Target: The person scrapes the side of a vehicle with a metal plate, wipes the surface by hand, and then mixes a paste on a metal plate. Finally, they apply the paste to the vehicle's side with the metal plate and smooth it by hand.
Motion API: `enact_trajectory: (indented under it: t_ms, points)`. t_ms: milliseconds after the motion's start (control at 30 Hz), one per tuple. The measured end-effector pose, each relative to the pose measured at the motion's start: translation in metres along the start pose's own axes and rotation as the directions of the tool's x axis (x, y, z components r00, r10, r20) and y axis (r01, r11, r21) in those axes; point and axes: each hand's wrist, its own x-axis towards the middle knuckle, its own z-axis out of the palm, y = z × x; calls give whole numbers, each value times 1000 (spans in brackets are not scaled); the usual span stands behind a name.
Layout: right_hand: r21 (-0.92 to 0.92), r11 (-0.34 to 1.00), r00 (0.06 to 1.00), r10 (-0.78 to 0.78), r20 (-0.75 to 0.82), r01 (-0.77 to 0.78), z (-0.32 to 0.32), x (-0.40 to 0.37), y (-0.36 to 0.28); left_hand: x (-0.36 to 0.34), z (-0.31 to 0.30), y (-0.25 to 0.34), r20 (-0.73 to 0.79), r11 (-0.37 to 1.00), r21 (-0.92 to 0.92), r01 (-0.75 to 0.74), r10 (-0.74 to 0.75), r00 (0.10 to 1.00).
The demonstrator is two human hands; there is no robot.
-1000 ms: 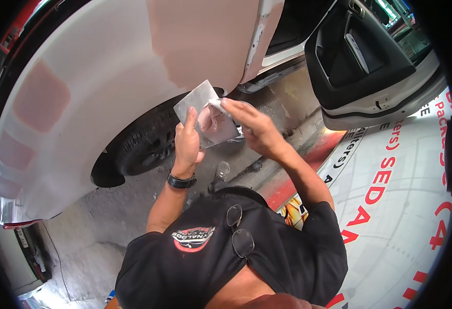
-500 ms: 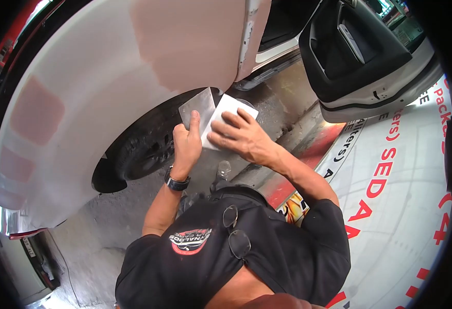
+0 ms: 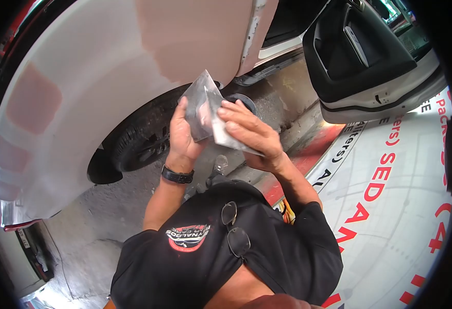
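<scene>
My left hand [image 3: 184, 136] is closed on a thin, shiny grey putty plate [image 3: 205, 85], its thumb along the near side. A pink smear of putty [image 3: 204, 110] shows on the plate's face. In my right hand [image 3: 257, 136] is a flat whitish spreader [image 3: 227, 136], gripped with the fingers laid across its upper face. The spreader's edge meets or overlaps the grey plate; exact contact is hard to make out. Both hands are in front of the car's wheel arch, and the right thumb is hidden.
A white car panel [image 3: 92, 92] with pinkish patches [image 3: 35, 98] fills the left, above a tyre [image 3: 138, 147]. An open car door [image 3: 362, 56] stands at the upper right. Behind the hands is a dark round object [image 3: 244, 100]. A printed banner [image 3: 390, 206] lies right.
Both hands have turned the plates. The grey plate is raised and tipped, showing pink putty. The white spreader has tilted, and my right hand is lower and further right.
</scene>
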Motion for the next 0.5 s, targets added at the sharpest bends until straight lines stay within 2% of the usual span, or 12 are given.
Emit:
enact_trajectory:
  t_ms: [33, 67, 100, 133, 167, 200, 267, 300, 367, 433, 467, 500]
  points:
    - [-62, 998, 998, -24, 64, 28, 5, -2, 5, 2, -1, -3, 78, 997, -61, 55, -50, 996]
    - [-144, 989, 995, -24, 96, 38, 6, -4, 11, 1, 8, -8, -145, 991, 119, -55, 72, 987]
    - [-207, 978, 995, 52, 87, -33, 6, -5, 20, -5, 20, -9, -223, 965, 251, -81, 139, 965]
    - [-331, 941, 985, 119, 128, -70, 1, -11, 40, -7, 16, -6, -212, 947, 303, -109, 178, 961]
    - [-451, 886, 969, 191, 156, -103, -6, -20, 56, -9, 11, -4, -201, 925, 355, -132, 213, 956]
    - [-719, 692, 902, 268, 337, 63, -14, -24, 59, -13, 20, -2, -162, 885, 431, -177, 269, 949]
    - [-726, 688, 910, 310, 275, -15, -18, -38, 59, -21, 45, 6, -71, 776, 571, -268, 372, 926]
    - [-726, 686, 909, 324, 261, -36, -21, -38, 60, -19, 46, 7, -76, 754, 580, -309, 427, 901]
    - [-553, 795, 963, 265, -55, -251, -20, -16, 39, -17, 43, 3, -108, 714, 604, -355, 515, 851]
    - [-753, 650, 984, 178, 27, -97, -3, -15, 29, -14, 18, 0, -134, 564, 789, -245, 547, 826]
    - [-772, 635, 950, 248, 188, -12, 11, -20, 21, -14, 12, 1, -152, 509, 841, -181, 545, 824]
    - [-757, 653, 952, 241, 186, -18, 23, -23, 15, -10, 10, -4, -118, 500, 830, -246, 589, 799]
